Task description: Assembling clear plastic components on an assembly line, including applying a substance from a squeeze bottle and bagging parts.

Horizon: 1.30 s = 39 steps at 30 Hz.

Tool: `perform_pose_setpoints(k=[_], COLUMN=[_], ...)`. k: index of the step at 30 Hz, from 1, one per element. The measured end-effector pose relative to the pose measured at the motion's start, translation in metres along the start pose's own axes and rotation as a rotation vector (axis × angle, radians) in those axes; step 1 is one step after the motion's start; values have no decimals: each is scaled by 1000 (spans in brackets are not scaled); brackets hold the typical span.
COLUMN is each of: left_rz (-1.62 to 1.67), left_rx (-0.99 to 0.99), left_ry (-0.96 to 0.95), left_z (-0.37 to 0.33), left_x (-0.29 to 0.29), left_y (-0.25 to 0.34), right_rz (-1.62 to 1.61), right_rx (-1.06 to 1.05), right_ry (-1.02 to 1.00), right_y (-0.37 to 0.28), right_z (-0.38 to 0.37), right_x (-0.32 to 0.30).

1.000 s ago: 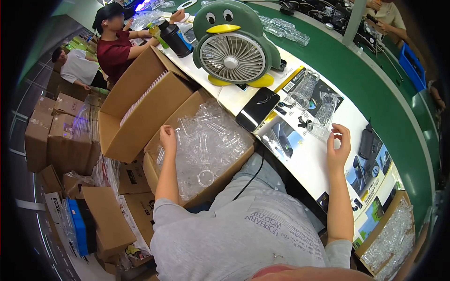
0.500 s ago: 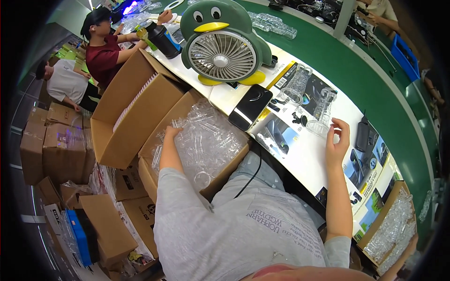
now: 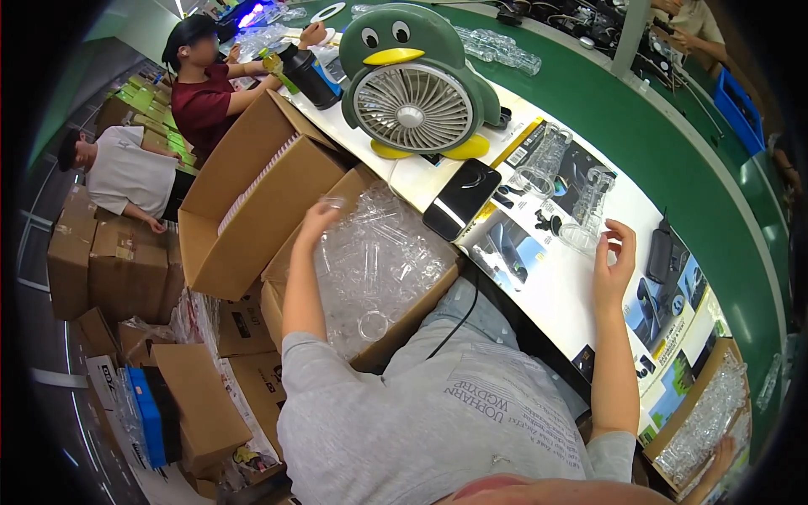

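My left hand is over the far left side of an open carton full of clear plastic parts. Its fingers are closed on a clear plastic part, slightly blurred, lifted above the pile. My right hand hovers at the white table with its fingers curved, thumb apart, and nothing in it. Just left of those fingertips lies a clear plastic piece with a round flared end. A similar clear piece lies farther off on the printed sheet.
A penguin-shaped fan stands on the table beside a black phone. A black case lies right of my right hand. Another carton adjoins mine on the left. At lower right, another person's hand is by a carton of clear parts.
My left hand has risen from the pile toward the carton's far edge with a clear plastic part in it. My right hand keeps its place by the table piece. The view has shifted slightly.
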<state>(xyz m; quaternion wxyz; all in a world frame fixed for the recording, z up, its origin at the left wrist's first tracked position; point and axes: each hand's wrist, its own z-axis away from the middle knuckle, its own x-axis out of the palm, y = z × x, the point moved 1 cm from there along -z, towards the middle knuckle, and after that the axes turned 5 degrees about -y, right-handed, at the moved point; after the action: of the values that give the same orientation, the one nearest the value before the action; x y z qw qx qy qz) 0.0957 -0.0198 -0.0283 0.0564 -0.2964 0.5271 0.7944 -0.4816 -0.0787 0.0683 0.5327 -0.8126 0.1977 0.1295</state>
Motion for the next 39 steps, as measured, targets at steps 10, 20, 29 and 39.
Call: perform_pose_setpoints(k=[10, 20, 29, 39], left_rz=[-443, -478, 151, 340], left_rx=[60, 72, -123, -69], left_ry=[-224, -300, -338, -231], left_z=[-15, -28, -24, 29], left_x=[70, 84, 85, 45], left_y=[6, 14, 18, 59], right_rz=[-52, -59, -271, -155], right_rx=[-25, -2, 57, 53], right_ry=[20, 11, -122, -120], right_y=[9, 16, 9, 6], right_z=[2, 3, 1, 1], right_x=[2, 1, 11, -2])
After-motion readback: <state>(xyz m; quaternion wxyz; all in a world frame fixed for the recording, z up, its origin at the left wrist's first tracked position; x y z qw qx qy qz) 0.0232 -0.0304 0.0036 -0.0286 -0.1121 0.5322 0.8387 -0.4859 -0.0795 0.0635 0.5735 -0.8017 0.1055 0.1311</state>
